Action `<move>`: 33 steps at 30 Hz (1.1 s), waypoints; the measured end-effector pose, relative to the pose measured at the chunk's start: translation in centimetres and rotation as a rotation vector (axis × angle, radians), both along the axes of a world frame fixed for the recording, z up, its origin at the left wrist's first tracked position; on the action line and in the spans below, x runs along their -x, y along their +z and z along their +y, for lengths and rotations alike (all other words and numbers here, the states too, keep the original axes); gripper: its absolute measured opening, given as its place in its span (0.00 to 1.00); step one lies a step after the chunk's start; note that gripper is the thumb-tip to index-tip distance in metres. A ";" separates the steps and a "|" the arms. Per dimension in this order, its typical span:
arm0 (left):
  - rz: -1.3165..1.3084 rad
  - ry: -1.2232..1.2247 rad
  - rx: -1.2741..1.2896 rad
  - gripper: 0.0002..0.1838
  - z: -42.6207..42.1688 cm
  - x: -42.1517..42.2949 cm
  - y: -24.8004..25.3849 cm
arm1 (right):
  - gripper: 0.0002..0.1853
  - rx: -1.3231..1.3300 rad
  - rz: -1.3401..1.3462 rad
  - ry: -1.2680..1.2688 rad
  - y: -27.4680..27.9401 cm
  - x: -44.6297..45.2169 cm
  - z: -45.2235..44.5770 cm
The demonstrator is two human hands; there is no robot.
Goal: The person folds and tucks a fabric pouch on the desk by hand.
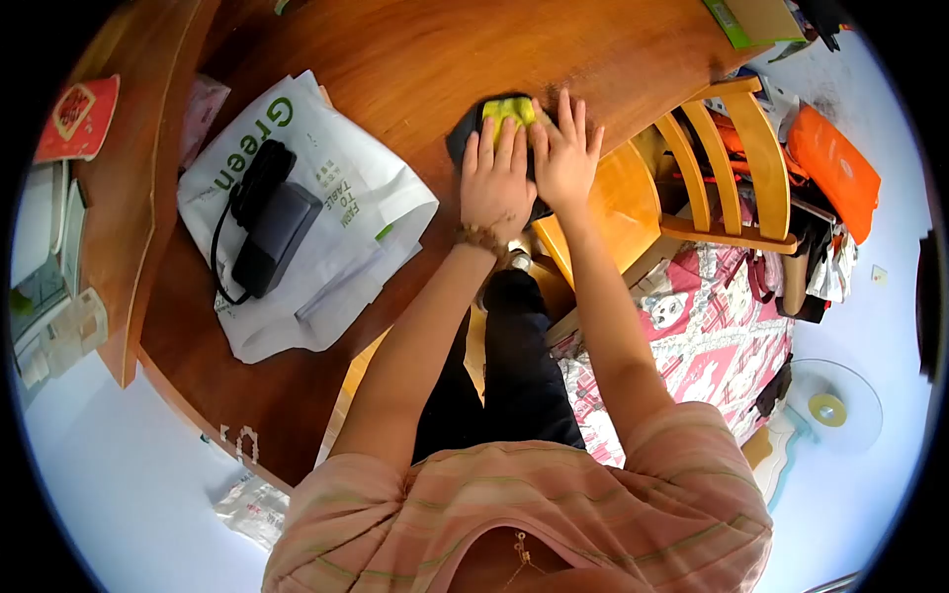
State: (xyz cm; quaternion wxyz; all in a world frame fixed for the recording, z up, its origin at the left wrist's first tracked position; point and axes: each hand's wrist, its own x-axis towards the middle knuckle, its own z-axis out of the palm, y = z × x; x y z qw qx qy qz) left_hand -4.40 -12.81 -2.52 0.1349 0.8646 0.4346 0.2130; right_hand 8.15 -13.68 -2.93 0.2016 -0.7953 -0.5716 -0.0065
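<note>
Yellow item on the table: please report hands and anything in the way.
Left hand open, fingers over yellow item. Right hand open at its right edge. Yellow item lies on black one. White bag and power adapter off left, not blocking.

Glossy wood table (395, 49), crinkled plastic-looking bag (366, 168), matt black adapter (279, 237), yellow cloth (508, 109), probably soft

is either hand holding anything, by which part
A grip can't be told: the left hand has fingers over the near part of a crumpled yellow piece on black material; the right hand is beside it.
</note>
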 end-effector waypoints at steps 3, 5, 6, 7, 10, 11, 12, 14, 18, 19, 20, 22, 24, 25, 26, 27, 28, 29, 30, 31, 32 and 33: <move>-0.045 -0.022 -0.009 0.34 2.6 -3.0 0.1 | 0.23 -0.016 -0.125 -0.010 -0.6 -3.8 2.9; -0.051 -0.025 -0.042 0.34 3.3 -4.1 -0.3 | 0.23 -0.029 -0.128 -0.015 -1.3 -4.9 3.8; -0.056 -0.043 -0.052 0.33 3.1 -3.9 -0.4 | 0.23 -0.043 -0.120 -0.006 -1.4 -4.9 3.6; -0.053 -0.045 -0.055 0.33 2.6 -3.2 -0.3 | 0.23 -0.042 -0.074 -0.004 -1.0 -4.1 2.8; -0.040 -0.112 0.083 0.31 -1.3 -0.2 0.7 | 0.23 0.023 -0.013 0.014 0.3 -1.0 -2.2; -0.064 -0.094 0.095 0.31 -2.9 0.4 0.6 | 0.22 0.039 0.006 0.011 0.5 -0.3 -3.9; -0.054 -0.080 0.093 0.30 -3.6 0.5 0.9 | 0.22 0.058 -0.008 0.002 0.6 0.2 -5.0; -0.045 -0.063 0.091 0.29 -3.6 -0.2 0.9 | 0.21 0.071 -0.002 0.006 0.6 -0.2 -5.4; -0.234 -0.015 0.062 0.26 0.3 -4.2 -0.2 | 0.20 0.089 -0.048 0.048 0.2 -3.0 -2.3; -0.273 -0.008 0.065 0.27 1.4 -5.0 -0.1 | 0.20 0.108 -0.102 0.075 -0.2 -4.0 -1.2; -0.276 -0.025 0.051 0.28 2.3 -5.6 0.0 | 0.20 0.069 -0.115 0.090 -0.6 -5.0 -0.2; -0.210 -0.046 0.024 0.29 4.1 -6.4 0.3 | 0.20 0.049 -0.116 0.081 -0.8 -6.1 1.5; -0.125 -0.027 0.025 0.29 4.3 -6.7 0.2 | 0.20 0.001 -0.121 0.092 -0.9 -6.4 1.6; -0.115 -0.020 0.030 0.29 4.3 -6.5 0.3 | 0.20 -0.003 -0.115 0.088 -1.1 -6.0 0.9; -0.120 -0.028 0.023 0.29 3.8 -6.0 0.3 | 0.19 -0.026 -0.115 0.081 -1.1 -5.5 0.4; -0.124 -0.039 0.021 0.29 2.8 -5.0 0.4 | 0.19 -0.045 -0.114 0.070 -0.8 -4.8 -0.2; -0.050 -0.055 0.048 0.29 1.9 -4.1 0.5 | 0.20 -0.113 -0.063 0.042 -0.3 -3.8 -1.2; -0.035 -0.077 0.066 0.30 1.1 -3.4 0.6 | 0.20 -0.114 -0.062 0.037 0.2 -2.9 -2.5; -0.034 -0.086 0.081 0.30 0.4 -2.8 0.6 | 0.20 -0.111 -0.027 0.011 0.5 -2.2 -3.6; -0.033 -0.091 0.097 0.30 -0.3 -2.3 0.6 | 0.20 -0.107 0.008 -0.012 0.7 -1.6 -4.5; -0.045 -0.083 0.110 0.31 -0.7 -2.0 0.7 | 0.20 -0.110 0.008 -0.011 0.8 -1.1 -5.0; -0.046 -0.081 0.107 0.31 -0.8 -2.0 0.8 | 0.21 -0.152 0.034 0.015 0.9 -0.5 -5.2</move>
